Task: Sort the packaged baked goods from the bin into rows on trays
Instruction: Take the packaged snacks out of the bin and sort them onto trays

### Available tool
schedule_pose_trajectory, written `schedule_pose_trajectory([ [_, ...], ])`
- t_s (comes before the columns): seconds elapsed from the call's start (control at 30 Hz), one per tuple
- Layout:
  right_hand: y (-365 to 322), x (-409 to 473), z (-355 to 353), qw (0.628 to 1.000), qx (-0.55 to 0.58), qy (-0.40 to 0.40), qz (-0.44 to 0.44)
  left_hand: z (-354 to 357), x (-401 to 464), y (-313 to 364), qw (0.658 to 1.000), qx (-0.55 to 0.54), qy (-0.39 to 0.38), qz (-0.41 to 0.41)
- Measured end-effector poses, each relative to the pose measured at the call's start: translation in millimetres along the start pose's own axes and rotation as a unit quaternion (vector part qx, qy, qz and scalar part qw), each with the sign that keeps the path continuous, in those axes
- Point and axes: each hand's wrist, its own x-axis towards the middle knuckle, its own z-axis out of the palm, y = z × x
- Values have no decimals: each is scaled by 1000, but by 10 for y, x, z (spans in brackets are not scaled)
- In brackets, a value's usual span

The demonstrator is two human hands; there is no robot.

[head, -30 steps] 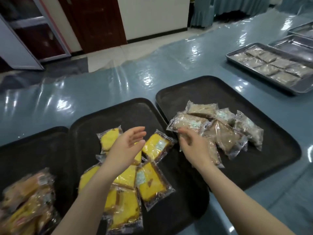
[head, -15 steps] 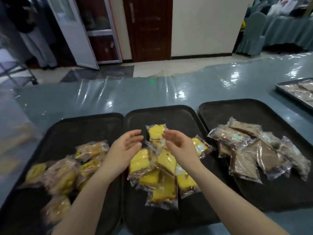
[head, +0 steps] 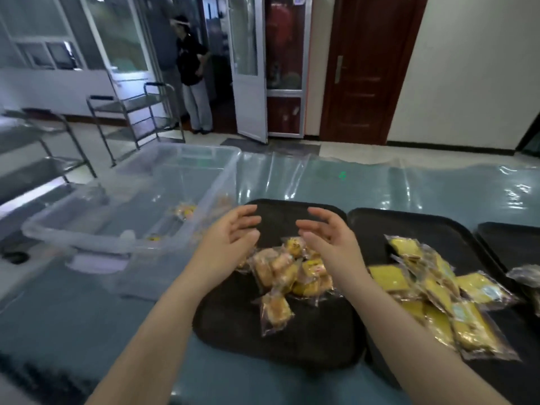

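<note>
My left hand (head: 226, 244) and my right hand (head: 328, 238) hover side by side above a black tray (head: 280, 340), palms facing each other, fingers relaxed and holding nothing. Under them lies a heap of several golden-brown pastries in clear wrappers (head: 287, 273). One tray further right, a second black tray (head: 388, 223) carries a pile of wrapped yellow cake slices (head: 441, 293). A clear plastic bin (head: 137, 211) stands to the left on the table with a few packets left in it (head: 184, 210).
The table has a blue cloth under glossy plastic film (head: 380, 182). A third black tray (head: 508, 238) with a dark packet (head: 526, 274) shows at the right edge. Metal carts (head: 131, 112) and a standing person (head: 193, 74) are beyond the table, near a doorway.
My view has swung left, from the yellow-cake tray to the golden pastry tray, and the bin has come into sight. Both hands moved left with it and still hold nothing.
</note>
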Motion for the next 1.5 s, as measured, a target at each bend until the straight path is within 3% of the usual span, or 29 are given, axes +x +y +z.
schedule_pose_trajectory([
  [0.33, -146, 540, 1070, 998, -25, -60, -20, -1192, 168, -180, 995, -9, 95, 19],
  [0.53, -26, 1325, 1571, 997, -36, -62, -31, -1956, 543, -432, 990, 67, 123, -14],
  [0.7, 59, 1954, 2022, 994, -70, -80, -28, -2514, 945, -634, 985, 131, 106, -38],
  [0.8, 56, 2232, 2231, 978, -139, -153, -5, -2757, 1148, -807, 976, 205, 49, -51],
  [0.87, 68, 2413, 2361, 954, -210, -215, 15, -2905, 1304, -947, 951, 291, -58, -82],
  [1.0, 207, 2761, 2751, 868, -413, -275, 30, -3065, 1766, -1303, 848, 435, -274, -133],
  [1.17, 613, 3010, 3173, 697, -633, -319, 108, -2854, 2257, -1887, 746, 538, -373, -120],
  [1.33, 1014, 3116, 3169, 605, -703, -328, 178, -2697, 2164, -2541, 625, 620, -459, -117],
  [1.4, 1177, 3080, 3151, 574, -725, -322, 203, -2706, 2104, -2674, 608, 617, -481, -136],
  [1.5, 1523, 2918, 3121, 571, -738, -298, 202, -2757, 2107, -2795, 629, 599, -480, -121],
])
